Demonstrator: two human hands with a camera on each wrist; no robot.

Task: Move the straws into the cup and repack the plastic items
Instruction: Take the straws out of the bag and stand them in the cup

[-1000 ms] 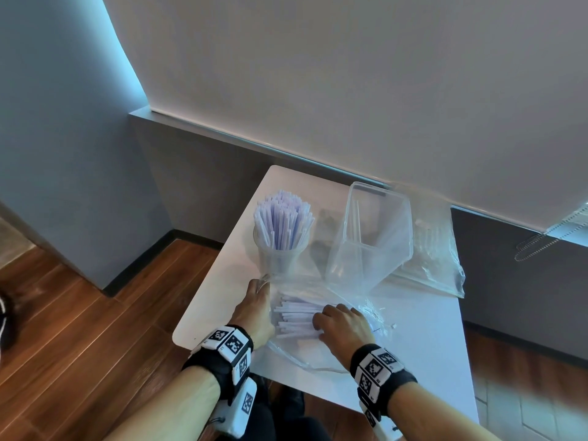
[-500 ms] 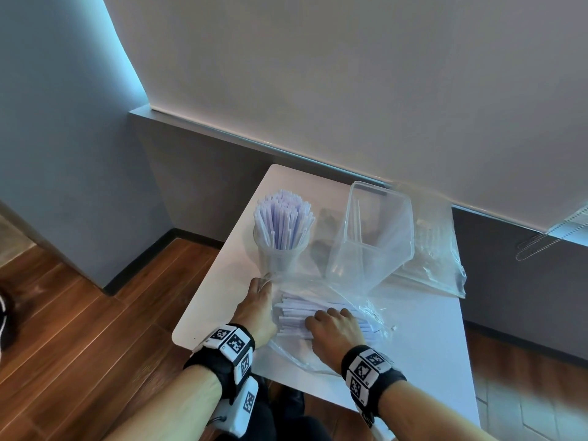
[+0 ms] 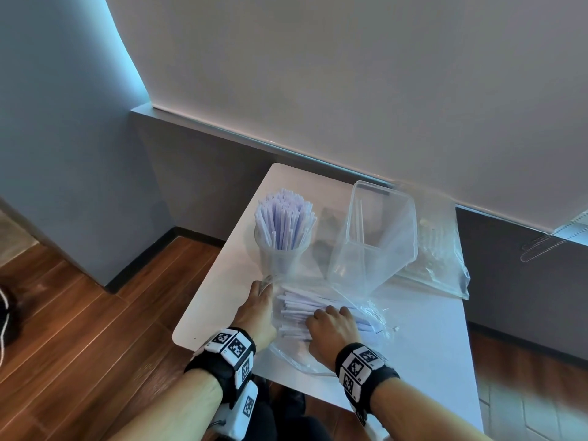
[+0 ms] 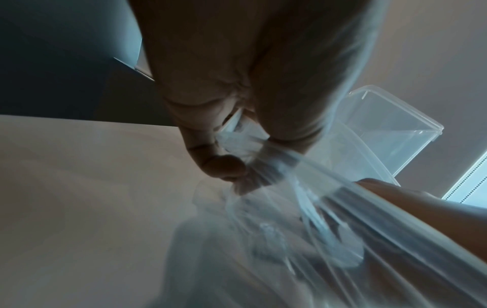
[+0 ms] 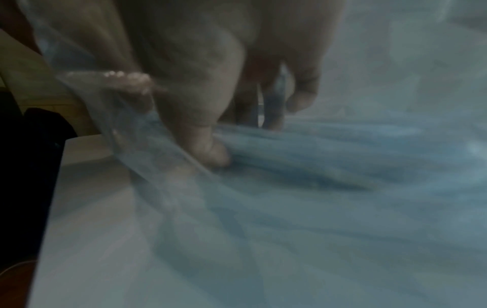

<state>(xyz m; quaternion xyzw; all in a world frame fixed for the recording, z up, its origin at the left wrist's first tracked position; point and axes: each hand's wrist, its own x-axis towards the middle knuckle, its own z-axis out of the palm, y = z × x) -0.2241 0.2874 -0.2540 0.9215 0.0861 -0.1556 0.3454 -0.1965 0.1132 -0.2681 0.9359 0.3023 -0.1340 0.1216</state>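
A clear cup (image 3: 280,261) at the table's left holds a standing bunch of pale straws (image 3: 284,218). In front of it lies a clear plastic bag (image 3: 296,354) with loose straws (image 3: 296,305) inside. My left hand (image 3: 262,289) pinches the bag's left edge; in the left wrist view its thumb and fingers (image 4: 224,166) clamp bunched plastic (image 4: 329,208). My right hand (image 3: 327,313) is inside the bag, fingers curled over the loose straws. In the blurred right wrist view my thumb (image 5: 210,150) and fingers close round the straws (image 5: 316,150) under the bag film (image 5: 126,116).
A tall clear plastic box (image 3: 381,230) leans behind the bag, also in the left wrist view (image 4: 395,129). A second clear bag (image 3: 445,249) lies at the back right against the wall. The small white table (image 3: 429,361) ends close to my body; wooden floor lies to the left.
My right hand has slid left, deeper into the bag and over the loose straws. My left hand has kept its hold on the bag edge.
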